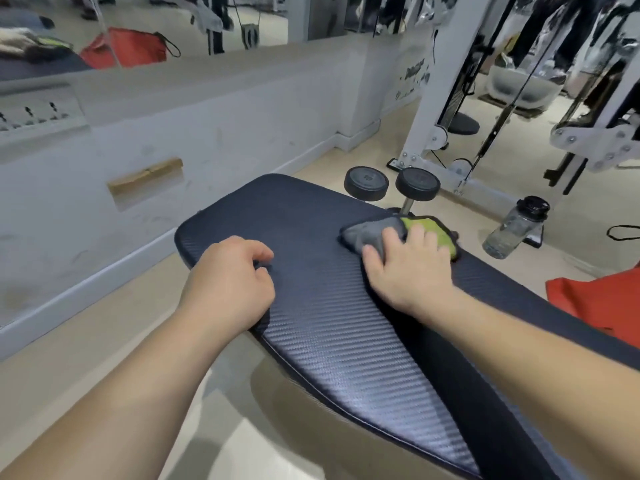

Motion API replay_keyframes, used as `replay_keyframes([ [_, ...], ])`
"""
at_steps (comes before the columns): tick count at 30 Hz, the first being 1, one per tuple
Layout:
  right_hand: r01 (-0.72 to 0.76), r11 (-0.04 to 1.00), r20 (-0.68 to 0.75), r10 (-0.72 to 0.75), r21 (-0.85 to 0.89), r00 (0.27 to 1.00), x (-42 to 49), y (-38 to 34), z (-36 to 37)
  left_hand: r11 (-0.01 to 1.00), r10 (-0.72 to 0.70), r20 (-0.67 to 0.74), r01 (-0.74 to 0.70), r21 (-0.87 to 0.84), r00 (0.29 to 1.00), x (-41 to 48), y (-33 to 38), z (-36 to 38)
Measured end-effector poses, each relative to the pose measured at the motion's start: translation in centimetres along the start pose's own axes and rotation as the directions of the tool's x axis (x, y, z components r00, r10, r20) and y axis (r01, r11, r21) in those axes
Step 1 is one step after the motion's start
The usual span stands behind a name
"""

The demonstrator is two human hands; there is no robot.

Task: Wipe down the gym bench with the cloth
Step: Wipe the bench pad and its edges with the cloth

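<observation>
Pressing cloth (370,234) onto bench (311,323) w/ R hand (408,271), grip flat-open; L hand (232,282) curled, empty, on bench.

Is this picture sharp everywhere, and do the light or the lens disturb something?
Head view: the bench, the cloth, the left hand and the right hand look fairly sharp; the mirror at the top is smeared; the wide lens bows the skirting board; soft light gives the bench's weave a mild sheen and a faint shadow on the floor beneath.
</observation>
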State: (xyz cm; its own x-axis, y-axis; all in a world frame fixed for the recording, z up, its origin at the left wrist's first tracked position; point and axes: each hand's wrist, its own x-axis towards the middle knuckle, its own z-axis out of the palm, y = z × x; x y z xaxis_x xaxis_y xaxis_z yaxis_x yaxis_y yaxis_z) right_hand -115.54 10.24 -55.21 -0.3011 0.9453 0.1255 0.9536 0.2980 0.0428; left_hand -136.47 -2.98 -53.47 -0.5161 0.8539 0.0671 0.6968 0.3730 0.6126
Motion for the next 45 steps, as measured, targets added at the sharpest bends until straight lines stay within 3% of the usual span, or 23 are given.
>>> replay_keyframes([
  [2,0.247,0.968,-0.115,-0.240,0.050,0.964,-4.1,-2.6,-0.7,0.999,-0.027,-0.016,0.027,0.019,1.000,0.5,-1.4,-0.6],
  [5,0.578,0.807,-0.165,-0.558,0.116,0.813,-8.6,-5.8,-1.6,0.997,-0.065,-0.054,0.067,0.035,0.996,1.1,-3.1,-1.1],
  [8,0.667,0.739,-0.162,-0.650,0.091,0.742,-5.0,-6.9,-1.2,0.997,-0.069,-0.096,0.072,0.020,0.993,1.7,-4.5,-1.3],
  [10,0.558,0.828,-0.112,-0.550,0.054,0.827,0.1,-7.6,-0.4,0.998,-0.061,-0.122,0.060,-0.011,0.991,1.8,-5.3,-1.2],
  [12,0.336,0.941,-0.015,-0.336,0.044,0.942,5.5,-8.3,0.5,0.997,-0.056,-0.147,0.048,-0.053,0.987,1.9,-5.9,-1.2],
  [14,0.142,0.988,0.026,-0.143,0.060,0.989,8.9,-9.4,0.9,0.996,-0.050,-0.168,0.037,-0.078,0.984,2.2,-6.2,-1.1],
  [16,0.065,0.996,0.026,-0.066,0.061,0.997,10.0,-11.0,1.2,0.995,-0.057,-0.189,0.041,-0.088,0.980,2.6,-6.6,-1.1],
  [18,0.103,0.992,0.015,-0.105,0.079,0.994,8.9,-12.7,0.9,0.994,-0.073,-0.208,0.053,-0.097,0.975,3.1,-7.0,-1.2],
  [20,0.254,0.963,-0.057,-0.250,0.090,0.967,5.9,-13.9,0.7,0.993,-0.094,-0.227,0.074,-0.096,0.969,3.5,-7.5,-1.3],
  [23,0.524,0.847,-0.227,-0.494,0.092,0.839,-0.3,-15.1,0.1,0.987,-0.135,-0.249,0.110,-0.113,0.959,3.8,-8.2,-1.8],
  [25,0.608,0.788,-0.218,-0.580,0.090,0.785,-2.0,-15.6,0.0,0.978,-0.177,-0.251,0.142,-0.152,0.952,3.8,-8.8,-2.3],
  [27,0.623,0.776,-0.193,-0.599,0.098,0.777,-0.5,-16.5,0.0,0.967,-0.214,-0.258,0.168,-0.189,0.942,3.9,-9.3,-2.6],
  [33,0.508,0.850,-0.032,-0.509,0.136,0.860,9.0,-21.7,0.6,0.962,-0.249,-0.297,0.198,-0.190,0.922,3.9,-9.9,-3.0],
  [38,0.232,0.971,0.053,-0.235,0.050,0.971,14.8,-17.7,1.0,0.966,-0.227,-0.268,0.182,-0.183,0.936,3.3,-9.5,-2.8],
  [41,0.035,0.999,0.044,-0.037,0.031,0.998,14.9,-13.5,1.1,0.973,-0.190,-0.244,0.149,-0.175,0.951,3.2,-9.1,-2.8],
  [45,0.057,0.998,-0.006,-0.057,0.017,0.998,10.9,-12.4,1.0,0.975,-0.185,-0.205,0.153,-0.161,0.961,3.4,-8.2,-2.6],
])
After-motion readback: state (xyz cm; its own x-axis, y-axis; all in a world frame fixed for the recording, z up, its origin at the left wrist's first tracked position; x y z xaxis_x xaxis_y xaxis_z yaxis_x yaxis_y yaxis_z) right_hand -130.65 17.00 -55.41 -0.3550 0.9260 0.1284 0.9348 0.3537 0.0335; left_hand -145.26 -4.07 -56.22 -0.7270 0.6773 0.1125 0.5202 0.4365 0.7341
